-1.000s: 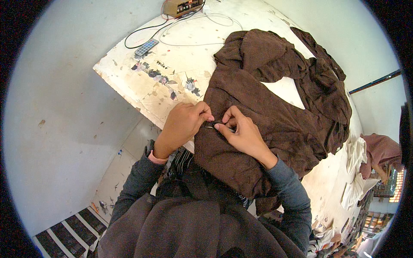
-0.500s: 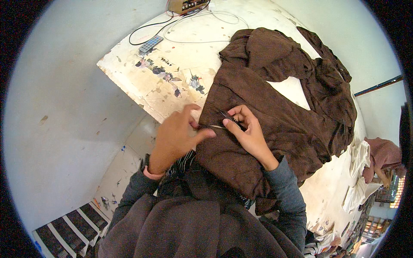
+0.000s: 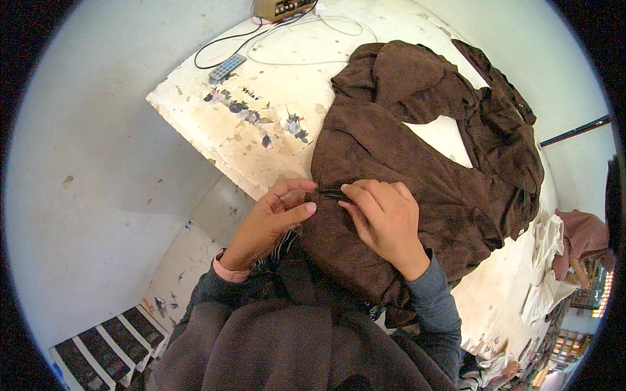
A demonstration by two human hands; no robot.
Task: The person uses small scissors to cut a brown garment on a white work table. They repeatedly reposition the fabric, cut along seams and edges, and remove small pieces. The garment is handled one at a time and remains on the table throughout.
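A dark brown garment (image 3: 381, 140) lies rumpled across the table and hangs over its near edge toward me. My left hand (image 3: 270, 218) is closed at the garment's left edge, pinching a small bit of the cloth between thumb and fingers. Just to its right, my right hand (image 3: 388, 218) grips a pair of small dark thread snips (image 3: 334, 194) between thumb and fingertips. The blades point left and touch or nearly touch the pinched edge. Whether they are cutting a thread is too small to tell.
The pale, stained table (image 3: 195, 124) holds a grey remote control (image 3: 227, 67), cables and a brown box-shaped device (image 3: 280, 9) at the back. White cloth (image 3: 544, 267) and a person in a brownish covering (image 3: 580, 238) are at the far right. A wall (image 3: 98, 163) stands left.
My left hand has come down and closed on the garment's edge. My right hand has turned, bringing the snips' blades leftward to that edge.
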